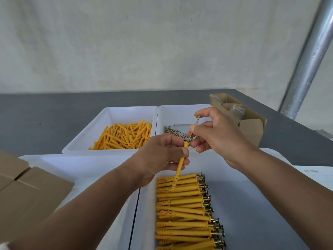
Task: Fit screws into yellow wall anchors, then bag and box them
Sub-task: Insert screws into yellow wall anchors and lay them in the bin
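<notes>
My left hand [158,156] pinches a yellow wall anchor [180,165] near its collar, tip pointing down toward me. My right hand [214,134] pinches a long screw [195,124], whose tip sits in the anchor's open end; its head points up and away. Below the hands a white tray [252,204] holds a neat row of several fitted anchors with screws [183,210], heads to the right. Behind stand a white bin of loose yellow anchors [124,136] and a white bin of loose screws [174,131].
An open cardboard box [250,121] with clear bags inside stands at the back right. Another cardboard box [27,192] lies at the front left. A white tray [72,166] sits under my left forearm. A metal pole [310,56] rises on the right.
</notes>
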Tool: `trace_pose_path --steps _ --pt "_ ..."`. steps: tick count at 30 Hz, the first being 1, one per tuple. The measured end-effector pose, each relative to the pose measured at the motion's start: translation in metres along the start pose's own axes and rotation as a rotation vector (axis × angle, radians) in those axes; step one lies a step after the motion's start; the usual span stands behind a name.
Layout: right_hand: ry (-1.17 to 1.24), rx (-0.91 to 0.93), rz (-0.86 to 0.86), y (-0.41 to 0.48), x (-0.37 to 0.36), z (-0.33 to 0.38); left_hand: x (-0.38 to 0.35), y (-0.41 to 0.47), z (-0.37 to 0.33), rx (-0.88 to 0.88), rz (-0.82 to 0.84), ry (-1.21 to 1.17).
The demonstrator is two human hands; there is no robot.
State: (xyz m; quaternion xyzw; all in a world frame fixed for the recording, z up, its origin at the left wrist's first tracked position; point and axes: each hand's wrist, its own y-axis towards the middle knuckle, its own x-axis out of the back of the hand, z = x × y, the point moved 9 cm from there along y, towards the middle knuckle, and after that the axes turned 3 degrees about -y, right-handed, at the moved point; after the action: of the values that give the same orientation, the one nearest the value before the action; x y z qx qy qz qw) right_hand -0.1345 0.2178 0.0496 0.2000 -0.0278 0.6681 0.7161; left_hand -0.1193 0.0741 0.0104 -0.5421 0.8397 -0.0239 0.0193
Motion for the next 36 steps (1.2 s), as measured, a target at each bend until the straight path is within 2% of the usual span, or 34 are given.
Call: trace_pose_path --steps 10,17,22,28,36 --pt "-0.020 -0.022 0.043 -0.003 -0.006 0.002 0.001 0.000 0.000 0.000 -0.013 0.029" --pt "-0.134 -0.005 0.133 -0.007 -0.011 0.004 0.001 0.000 0.000 0.000 -0.007 0.044" --pt "-0.336 0.088 0.187 -0.009 -0.013 0.014 0.001 0.000 0.000 0.000 -0.003 0.059" --pt "-0.749 0.364 0.231 -0.021 -0.019 0.038 0.000 0.000 -0.001 -0.003 -0.011 0.066" --pt "-0.995 0.424 0.366 -0.026 -0.032 0.034 -0.002 -0.001 0.000 0.010 -0.002 0.117"
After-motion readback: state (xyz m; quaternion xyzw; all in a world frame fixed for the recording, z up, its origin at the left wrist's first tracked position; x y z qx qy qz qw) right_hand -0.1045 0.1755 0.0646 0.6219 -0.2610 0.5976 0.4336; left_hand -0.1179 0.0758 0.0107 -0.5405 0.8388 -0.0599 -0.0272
